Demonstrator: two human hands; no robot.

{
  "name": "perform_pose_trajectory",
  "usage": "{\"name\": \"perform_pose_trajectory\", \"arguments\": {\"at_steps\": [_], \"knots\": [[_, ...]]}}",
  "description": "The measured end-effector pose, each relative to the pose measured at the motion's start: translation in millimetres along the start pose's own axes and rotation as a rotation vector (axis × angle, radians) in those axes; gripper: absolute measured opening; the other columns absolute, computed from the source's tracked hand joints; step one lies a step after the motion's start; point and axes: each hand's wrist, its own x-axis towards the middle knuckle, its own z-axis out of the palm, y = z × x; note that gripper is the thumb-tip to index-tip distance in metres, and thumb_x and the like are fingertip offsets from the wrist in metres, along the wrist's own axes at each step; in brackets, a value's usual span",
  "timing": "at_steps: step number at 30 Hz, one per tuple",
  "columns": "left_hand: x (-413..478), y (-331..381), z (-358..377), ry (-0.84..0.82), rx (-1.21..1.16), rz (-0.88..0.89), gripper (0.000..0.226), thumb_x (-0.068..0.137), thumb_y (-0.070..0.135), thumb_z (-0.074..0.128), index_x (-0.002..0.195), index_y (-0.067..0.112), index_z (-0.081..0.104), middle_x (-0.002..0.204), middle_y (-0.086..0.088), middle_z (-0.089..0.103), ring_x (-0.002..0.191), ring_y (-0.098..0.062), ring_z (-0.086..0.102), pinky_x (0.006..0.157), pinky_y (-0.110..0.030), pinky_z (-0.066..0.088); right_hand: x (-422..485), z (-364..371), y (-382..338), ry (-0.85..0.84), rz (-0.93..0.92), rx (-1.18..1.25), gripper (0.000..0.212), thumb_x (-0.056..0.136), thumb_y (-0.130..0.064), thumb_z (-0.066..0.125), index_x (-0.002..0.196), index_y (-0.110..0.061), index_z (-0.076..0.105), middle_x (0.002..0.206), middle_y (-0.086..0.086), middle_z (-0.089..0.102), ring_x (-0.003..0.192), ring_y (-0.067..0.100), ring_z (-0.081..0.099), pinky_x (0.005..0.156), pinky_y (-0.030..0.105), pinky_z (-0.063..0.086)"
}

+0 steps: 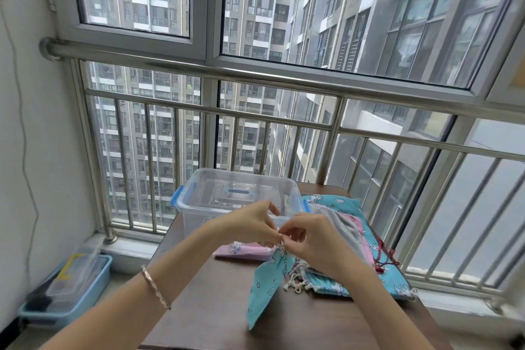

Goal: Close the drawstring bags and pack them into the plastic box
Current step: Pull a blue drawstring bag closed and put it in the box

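A teal drawstring bag (262, 290) with a white print hangs from both my hands above the dark wooden table (216, 310). My left hand (250, 224) and my right hand (309, 239) pinch its white cord at the gathered mouth, fingertips almost touching. A pink bag (241, 251) lies flat on the table behind my hands. To the right is a pile of several more bags (363, 261), teal, pink and grey, with loose cords. The clear plastic box (235, 196) with blue latches stands at the table's far side, its inside looking empty.
A steel railing (255, 122) and tall windows close off the far side and the right. On the floor at the left stands a blue tray (68, 293) holding a clear case. A thin cable (27, 150) hangs down the white wall.
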Motion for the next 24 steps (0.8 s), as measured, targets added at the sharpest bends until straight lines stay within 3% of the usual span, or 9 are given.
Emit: {"name": "perform_pose_trajectory", "arguments": {"at_steps": [7,13,18,24], "knots": [[2,6,-3,-0.029,0.017,-0.033,0.056,0.084,0.007,0.069,0.130,0.010,0.038,0.096,-0.009,0.066,0.075,-0.010,0.061,0.059,-0.017,0.049,-2,2,0,0.052,-0.030,-0.055,0.017,0.084,-0.014,0.071,0.100,-0.018,0.073,0.080,-0.006,0.071,0.071,0.007,0.066,0.069,0.023,0.056],[1,9,-5,-0.069,0.016,-0.047,0.057,0.085,0.007,0.068,0.133,0.008,0.035,0.094,-0.008,0.065,0.075,-0.010,0.061,0.062,-0.018,0.050,-2,-2,-4,0.012,-0.074,-0.155,0.010,0.085,-0.017,0.069,0.092,-0.015,0.076,0.078,-0.004,0.069,0.067,0.010,0.062,0.065,0.027,0.053],[2,14,-10,-0.084,0.040,-0.053,0.058,0.086,0.006,0.067,0.134,0.008,0.035,0.100,-0.009,0.065,0.082,-0.012,0.062,0.066,-0.019,0.051,-1,0,-3,0.051,-0.135,-0.153,0.021,0.085,-0.015,0.070,0.105,-0.016,0.074,0.084,-0.004,0.073,0.069,0.007,0.067,0.069,0.019,0.056],[2,9,-6,-0.024,0.108,0.005,0.057,0.084,0.012,0.070,0.132,0.014,0.039,0.091,-0.004,0.067,0.076,-0.011,0.061,0.071,-0.024,0.053,0,4,-2,0.013,-0.038,-0.176,0.010,0.085,-0.017,0.064,0.083,-0.014,0.074,0.073,-0.004,0.066,0.063,0.010,0.058,0.062,0.027,0.051]]}}
